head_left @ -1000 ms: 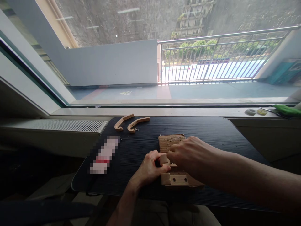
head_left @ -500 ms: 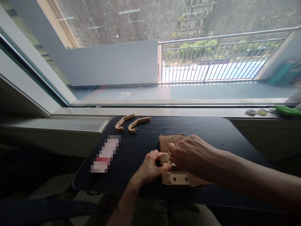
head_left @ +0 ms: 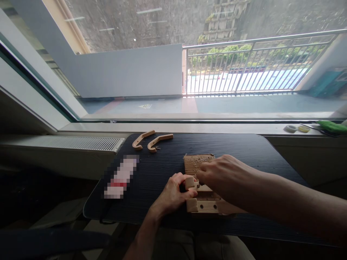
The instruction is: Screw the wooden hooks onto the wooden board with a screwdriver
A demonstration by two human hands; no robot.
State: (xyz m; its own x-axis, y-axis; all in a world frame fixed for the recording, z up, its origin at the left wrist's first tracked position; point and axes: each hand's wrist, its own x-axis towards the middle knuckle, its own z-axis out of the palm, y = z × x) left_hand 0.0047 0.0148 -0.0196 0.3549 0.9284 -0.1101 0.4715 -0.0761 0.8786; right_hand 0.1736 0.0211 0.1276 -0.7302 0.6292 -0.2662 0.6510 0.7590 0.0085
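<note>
In front of me lies a thick brown board (head_left: 193, 163), its far part dotted with small holes and crumbs. My left hand (head_left: 173, 191) is closed around the near-left end of a pale wooden hook (head_left: 190, 183) on the board, thumb on the near side. My right hand (head_left: 219, 173) is closed just above that hook, fingertips pinched and pointing down-left; what they hold, if anything, is hidden. A small dark round spot, perhaps a screw or hole, shows beside the fingertips. Nearer to me, another wooden hook (head_left: 208, 207) with two dark round holes or screw heads lies across the board.
Two loose wooden hooks, one left (head_left: 143, 139) and one right (head_left: 159, 141), lie at the dark table's (head_left: 233, 144) far left, with small screws (head_left: 157, 148) beside. A blurred-out pinkish item (head_left: 123, 175) lies left. Tape rolls (head_left: 290, 128) and a green thing (head_left: 332, 127) sit on the windowsill.
My right hand has shifted slightly to the right, uncovering more of the hook's top and the dark round spot. My left hand stays in place on the hook.
</note>
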